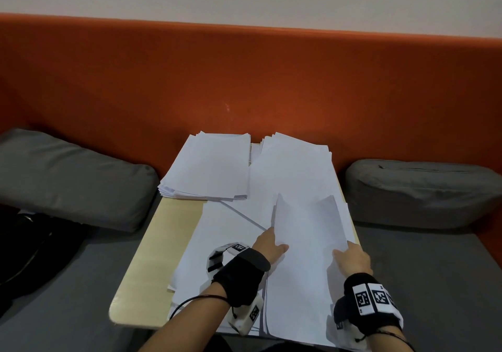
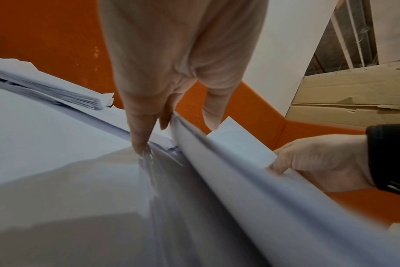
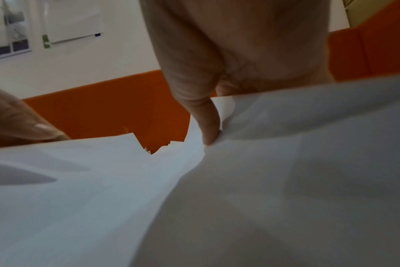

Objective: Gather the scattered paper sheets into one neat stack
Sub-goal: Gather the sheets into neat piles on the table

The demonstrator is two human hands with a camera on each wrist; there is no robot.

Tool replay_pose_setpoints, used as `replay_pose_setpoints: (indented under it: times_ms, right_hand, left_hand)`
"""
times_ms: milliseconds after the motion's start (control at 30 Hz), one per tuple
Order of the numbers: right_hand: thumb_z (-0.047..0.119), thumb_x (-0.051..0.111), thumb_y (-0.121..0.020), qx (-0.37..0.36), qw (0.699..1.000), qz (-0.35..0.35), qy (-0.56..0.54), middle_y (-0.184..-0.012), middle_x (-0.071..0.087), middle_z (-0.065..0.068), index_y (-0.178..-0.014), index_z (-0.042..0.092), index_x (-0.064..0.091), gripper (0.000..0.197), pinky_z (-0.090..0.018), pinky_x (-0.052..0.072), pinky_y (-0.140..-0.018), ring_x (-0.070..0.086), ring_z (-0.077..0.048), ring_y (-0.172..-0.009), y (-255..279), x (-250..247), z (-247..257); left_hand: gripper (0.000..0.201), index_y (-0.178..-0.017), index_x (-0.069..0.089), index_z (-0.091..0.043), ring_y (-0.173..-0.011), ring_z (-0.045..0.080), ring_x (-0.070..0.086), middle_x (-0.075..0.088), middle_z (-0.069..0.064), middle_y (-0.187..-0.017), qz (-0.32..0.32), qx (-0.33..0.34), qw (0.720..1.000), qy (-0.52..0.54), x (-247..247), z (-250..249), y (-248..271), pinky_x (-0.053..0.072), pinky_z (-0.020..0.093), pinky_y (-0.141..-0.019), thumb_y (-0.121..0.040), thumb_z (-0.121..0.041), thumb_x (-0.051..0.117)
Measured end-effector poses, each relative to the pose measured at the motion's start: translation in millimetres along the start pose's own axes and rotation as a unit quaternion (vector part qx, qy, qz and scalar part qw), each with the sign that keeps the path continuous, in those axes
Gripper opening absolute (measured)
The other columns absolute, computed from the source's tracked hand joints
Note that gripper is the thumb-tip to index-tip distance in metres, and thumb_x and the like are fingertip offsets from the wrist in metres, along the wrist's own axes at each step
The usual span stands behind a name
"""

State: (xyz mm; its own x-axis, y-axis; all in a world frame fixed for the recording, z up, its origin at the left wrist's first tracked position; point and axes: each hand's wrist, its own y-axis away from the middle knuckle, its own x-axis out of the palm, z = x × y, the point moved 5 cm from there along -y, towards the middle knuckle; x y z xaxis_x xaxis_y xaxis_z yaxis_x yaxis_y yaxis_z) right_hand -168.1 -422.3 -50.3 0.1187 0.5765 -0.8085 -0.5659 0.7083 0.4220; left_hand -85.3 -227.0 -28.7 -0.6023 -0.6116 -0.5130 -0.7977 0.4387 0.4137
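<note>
Right hand (image 1: 353,259) and left hand (image 1: 270,245) each pinch an edge of the raised bundle of white paper sheets (image 1: 307,224). Loose white sheets (image 1: 231,232) lie spread under the fingers, uncollected. Beyond the fingertips: two rough white paper piles (image 1: 209,167), seemingly unmerged. Roughly midway.

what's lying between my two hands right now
The lifted sheets: the left hand and right hand each hold one side, bowing them above the loose sheets. Head view shows it best.
</note>
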Motion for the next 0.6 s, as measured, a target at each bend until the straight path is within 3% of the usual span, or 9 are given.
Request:
replay_pose_setpoints:
  times_ms: [200,600]
  right_hand:
    - [0.025,0.051,-0.089,0.028,0.999,-0.008,0.023,-0.133,0.035,-0.022,-0.123,0.016,0.056,0.035,-0.046,0.035,-0.101,0.033,-0.039,-0.12,0.4,-2.4,-0.4]
    - [0.022,0.049,-0.09,-0.007,0.997,-0.05,0.057,-0.129,0.037,-0.019,-0.125,0.013,0.055,0.037,-0.044,0.038,-0.1,0.039,-0.035,-0.118,0.3,-2.2,0.1]
  left_hand:
    - [0.048,-0.137,0.035,-0.007,-0.127,0.023,0.044,0.046,0.01,-0.139,0.003,-0.005,1.0,0.004,-1.8,2.0,1.0,0.035,0.022,-0.097,-0.093,-0.02,0.051]
    - [0.045,-0.134,0.039,-0.007,-0.126,0.023,0.046,0.048,0.01,-0.137,0.007,-0.008,1.0,-0.004,-1.1,2.5,1.5,0.035,0.021,-0.095,-0.093,-0.021,0.051]
